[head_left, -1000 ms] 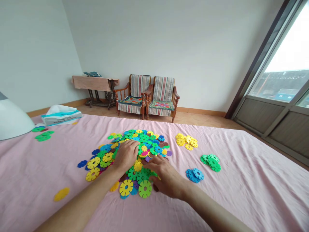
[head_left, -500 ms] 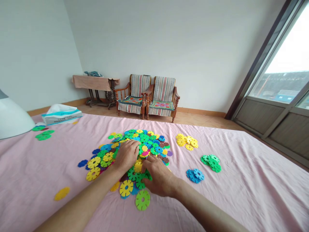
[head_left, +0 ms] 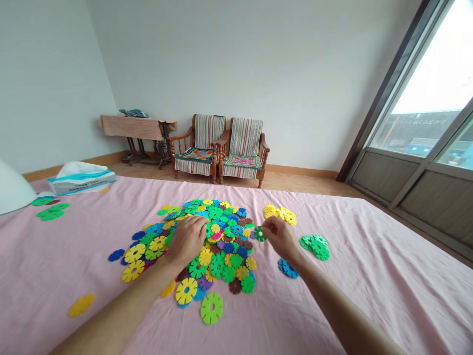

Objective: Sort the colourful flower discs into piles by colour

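My right hand [head_left: 280, 235] is closed in a pinch on a green snowflake disc [head_left: 260, 233], a round plastic piece with slots in its edge. It holds the disc just right of a heap of mixed-colour snowflake discs [head_left: 218, 266]. My left hand [head_left: 188, 239] lies on the heap's left-middle part, its fingers curled together and the tips hidden. Beyond my right hand is a small group of yellow discs [head_left: 288, 215]. Green discs [head_left: 316, 245] lie to its right, and blue discs [head_left: 287, 268] sit partly behind my right forearm.
A pink cloth [head_left: 295, 320] covers the table. On the left are a tissue box [head_left: 82, 178], a white rounded object [head_left: 15, 190], some green discs [head_left: 51, 212] and a lone yellow disc [head_left: 82, 304]. Two wooden armchairs [head_left: 242, 148] stand by the wall.
My right hand has lifted off the heap and moved right and away from me, carrying a green snowflake disc. My left hand stays on the heap. The view has shifted slightly.
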### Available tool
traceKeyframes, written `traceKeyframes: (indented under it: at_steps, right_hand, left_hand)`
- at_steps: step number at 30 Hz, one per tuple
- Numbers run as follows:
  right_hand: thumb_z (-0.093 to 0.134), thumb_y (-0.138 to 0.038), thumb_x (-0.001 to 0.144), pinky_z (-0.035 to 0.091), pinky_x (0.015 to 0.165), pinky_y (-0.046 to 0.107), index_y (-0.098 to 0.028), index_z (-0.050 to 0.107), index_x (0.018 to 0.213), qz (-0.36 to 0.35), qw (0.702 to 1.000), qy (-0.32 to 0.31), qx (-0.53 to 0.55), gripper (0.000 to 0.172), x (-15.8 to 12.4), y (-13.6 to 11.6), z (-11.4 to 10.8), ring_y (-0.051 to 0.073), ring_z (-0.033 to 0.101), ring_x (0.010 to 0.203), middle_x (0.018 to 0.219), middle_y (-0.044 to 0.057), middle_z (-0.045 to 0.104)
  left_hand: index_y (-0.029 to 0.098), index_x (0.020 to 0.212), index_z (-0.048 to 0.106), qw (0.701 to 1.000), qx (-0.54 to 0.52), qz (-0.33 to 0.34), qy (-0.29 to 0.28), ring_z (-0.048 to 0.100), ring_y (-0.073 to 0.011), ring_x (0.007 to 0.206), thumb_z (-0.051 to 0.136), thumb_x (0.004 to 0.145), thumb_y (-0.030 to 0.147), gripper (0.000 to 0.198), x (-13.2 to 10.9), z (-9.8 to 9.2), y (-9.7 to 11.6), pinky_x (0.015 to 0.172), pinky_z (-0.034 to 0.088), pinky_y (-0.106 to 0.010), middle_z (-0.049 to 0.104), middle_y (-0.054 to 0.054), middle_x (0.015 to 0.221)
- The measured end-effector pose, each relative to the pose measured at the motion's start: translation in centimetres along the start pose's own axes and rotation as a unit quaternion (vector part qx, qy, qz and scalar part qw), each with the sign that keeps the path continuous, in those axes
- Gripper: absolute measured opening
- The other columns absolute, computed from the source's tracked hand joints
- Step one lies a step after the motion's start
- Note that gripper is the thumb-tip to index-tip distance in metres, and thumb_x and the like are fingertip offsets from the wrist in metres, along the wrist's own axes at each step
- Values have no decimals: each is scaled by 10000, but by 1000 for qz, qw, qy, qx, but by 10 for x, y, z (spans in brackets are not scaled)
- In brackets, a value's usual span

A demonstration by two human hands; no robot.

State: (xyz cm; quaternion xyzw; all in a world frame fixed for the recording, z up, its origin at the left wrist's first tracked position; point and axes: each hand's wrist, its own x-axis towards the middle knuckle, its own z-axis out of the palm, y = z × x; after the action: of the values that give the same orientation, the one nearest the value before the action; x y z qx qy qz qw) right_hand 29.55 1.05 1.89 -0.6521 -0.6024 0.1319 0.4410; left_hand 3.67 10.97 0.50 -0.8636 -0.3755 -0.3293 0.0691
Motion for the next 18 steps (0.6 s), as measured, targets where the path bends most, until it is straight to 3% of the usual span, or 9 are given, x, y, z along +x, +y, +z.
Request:
traceKeyframes:
  at_steps: [3,9,14,18]
  right_hand:
    - [467,-282,752,415,570,240,-185,602,734,81,988,91,-98,167,9,34,-32,148,597,614,668,16,655]
    - [487,-308,711,368,543,267,-164,662,754,195,947,182,-177,231,9,90,-87,199,611,644,703,80,680]
    - [521,-296,687,357,498,274,-175,695,736,261,922,199,-204,217,1,113,-104,196,589,550,683,85,691]
    - [488,-270,722,404,608,303,-173,705,889,245,919,219,-219,291,2,111,-101,233,633,722,854,111,715]
  left_hand:
    - [173,957,648,1000,7,0,-2,618,-240,953,427,871,183,237,0,1,-1,876,480,-401,696,-92,977]
    - [170,960,644,1000,7,1,-1,616,-243,959,430,872,181,232,0,2,-3,882,479,-412,693,-90,974]
    - [175,967,647,1000,4,-2,-2,616,-246,962,430,870,184,237,-1,3,-3,888,477,-420,696,-89,982]
    - [171,963,651,1000,-4,-4,0,616,-254,956,428,868,182,242,-1,2,-3,878,481,-431,696,-96,978]
